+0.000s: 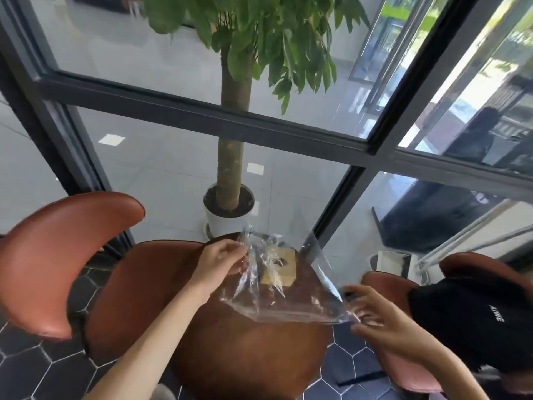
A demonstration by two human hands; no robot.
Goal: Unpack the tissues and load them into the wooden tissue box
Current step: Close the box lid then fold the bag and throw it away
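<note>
A clear plastic wrapper (pixel 288 295) hangs stretched above the round brown table (pixel 253 350). My left hand (pixel 223 259) pinches its upper left edge. My right hand (pixel 372 316) holds its lower right corner with curled fingers. Through the film I see the wooden tissue box (pixel 281 268) standing on the far side of the table, with a round hole in its top. No tissues show in the wrapper or on the table.
A reddish-brown chair (pixel 57 255) stands left of the table, another chair (pixel 403 368) at the right holds a black bag (pixel 478 321). A potted tree (pixel 227 209) stands behind the table by the glass wall. The floor has dark hexagonal tiles.
</note>
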